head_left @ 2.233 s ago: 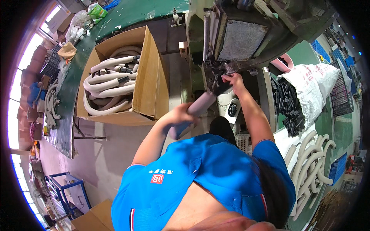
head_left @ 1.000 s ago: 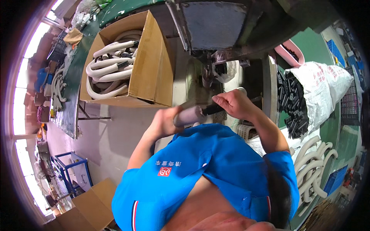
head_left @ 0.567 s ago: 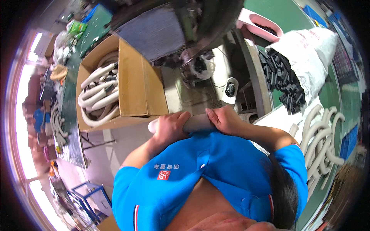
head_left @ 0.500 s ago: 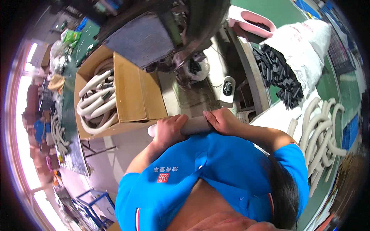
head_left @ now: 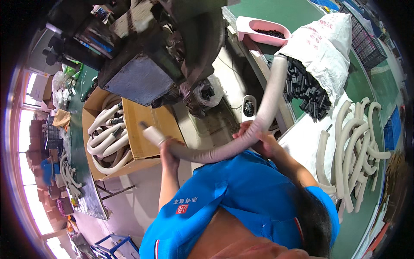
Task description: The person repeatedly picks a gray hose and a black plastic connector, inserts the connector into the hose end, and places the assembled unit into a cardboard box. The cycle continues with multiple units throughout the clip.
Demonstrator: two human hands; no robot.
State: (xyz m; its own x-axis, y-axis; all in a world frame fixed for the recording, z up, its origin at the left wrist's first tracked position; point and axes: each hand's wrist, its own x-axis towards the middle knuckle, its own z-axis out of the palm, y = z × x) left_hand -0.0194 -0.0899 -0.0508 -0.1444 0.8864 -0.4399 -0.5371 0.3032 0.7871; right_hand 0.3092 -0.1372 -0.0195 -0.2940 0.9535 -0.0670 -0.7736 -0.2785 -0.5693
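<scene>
A long curved tube with a pale grey foam-like cover (head_left: 215,153) spans the space in front of my chest, both ends rising away from me. Its left end carries a short dark tip. My left hand (head_left: 169,152) is closed round the tube a little below that tip. Farther along, my right hand (head_left: 264,143) grips the bend from beneath, with some fingers hidden behind it. The right end of the tube overlaps, in this view, a heap of small black plastic pieces (head_left: 312,93) spilling from a white woven sack (head_left: 330,47).
An open cardboard box (head_left: 151,129) of similar tubes stands at left. A dark machine (head_left: 144,80) looms ahead. On the right green table (head_left: 366,93) lie more grey tubes (head_left: 345,159) and a pink scoop-shaped bin (head_left: 263,26). A small white container (head_left: 249,108) sits beyond my hands.
The tube, held low and level against my front before, is now raised with its full curve showing. My hands have moved apart, the left to the left and the right to the right.
</scene>
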